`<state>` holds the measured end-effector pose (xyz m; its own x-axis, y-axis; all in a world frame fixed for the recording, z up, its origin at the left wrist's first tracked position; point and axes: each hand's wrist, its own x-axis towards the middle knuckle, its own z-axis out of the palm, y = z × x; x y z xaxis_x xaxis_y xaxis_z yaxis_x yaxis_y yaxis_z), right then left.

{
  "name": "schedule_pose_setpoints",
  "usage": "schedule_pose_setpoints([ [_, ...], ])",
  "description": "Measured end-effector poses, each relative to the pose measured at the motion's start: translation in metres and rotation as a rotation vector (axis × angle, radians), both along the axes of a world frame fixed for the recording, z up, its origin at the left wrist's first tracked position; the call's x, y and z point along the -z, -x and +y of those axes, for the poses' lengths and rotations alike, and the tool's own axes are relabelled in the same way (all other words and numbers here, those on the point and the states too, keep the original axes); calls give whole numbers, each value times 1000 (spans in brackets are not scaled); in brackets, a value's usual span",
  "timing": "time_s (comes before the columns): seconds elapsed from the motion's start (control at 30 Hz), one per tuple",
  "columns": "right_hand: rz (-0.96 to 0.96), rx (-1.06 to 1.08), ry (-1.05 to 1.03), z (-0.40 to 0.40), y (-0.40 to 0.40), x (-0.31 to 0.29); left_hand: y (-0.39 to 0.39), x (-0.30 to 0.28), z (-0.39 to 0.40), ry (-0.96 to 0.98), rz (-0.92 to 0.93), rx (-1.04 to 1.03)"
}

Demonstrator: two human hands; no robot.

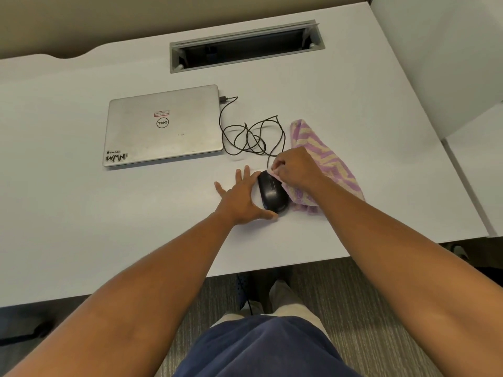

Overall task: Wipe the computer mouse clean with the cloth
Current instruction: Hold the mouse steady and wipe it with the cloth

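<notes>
Head view: the black computer mouse [273,193] lies on the white desk [109,227], just right of and nearer than the closed silver laptop [163,126]. The left hand [239,195] rests beside the mouse with fingers spread and straight, its thumb against the mouse's near left edge; it grips nothing and probably serves to brace the mouse so it does not slide under rubbing. The right hand [295,167] has its fingers curled, pinching a fold of the pink-and-cream striped cloth [326,164] and pressing it onto the far right side of the mouse, by the buttons. Bunching the cloth into a small pad likely gives a firmer wiping point, while the rest of the cloth trails loose to the right of the mouse. The mouse's black cable [250,137] lies in loose loops beyond the mouse and runs to a plug at the laptop's far right corner, so the mouse is tethered.

The laptop lid shows a round "DELL" logo seen upside down, a sticker reading "WMN" at its near left corner, and a small red-bordered label too small to read.
</notes>
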<state>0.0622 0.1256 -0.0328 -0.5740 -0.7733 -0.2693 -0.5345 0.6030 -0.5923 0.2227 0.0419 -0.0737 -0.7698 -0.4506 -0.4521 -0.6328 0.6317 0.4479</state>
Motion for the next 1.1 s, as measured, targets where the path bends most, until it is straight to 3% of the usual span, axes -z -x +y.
schedule_pose_setpoints([
  [0.17, 49, -217, -30, -13, -16, -1, 0, -1, 0, -11, 13, -10],
  [0.3, -88, -211, -23, -9, -7, -10, 0, -1, 0, -23, 30, -24],
  [0.47, 54, -156, -53, -15, -7, -7, 1, 0, 0, -7, 21, -50],
  [0.73, 18, -419, -153, -7, -9, -14, -3, 7, 0, -24, 68, -72],
  [1.1, 60, -322, -152, -9, -8, -11, -8, 13, 5, 60, 79, 21],
])
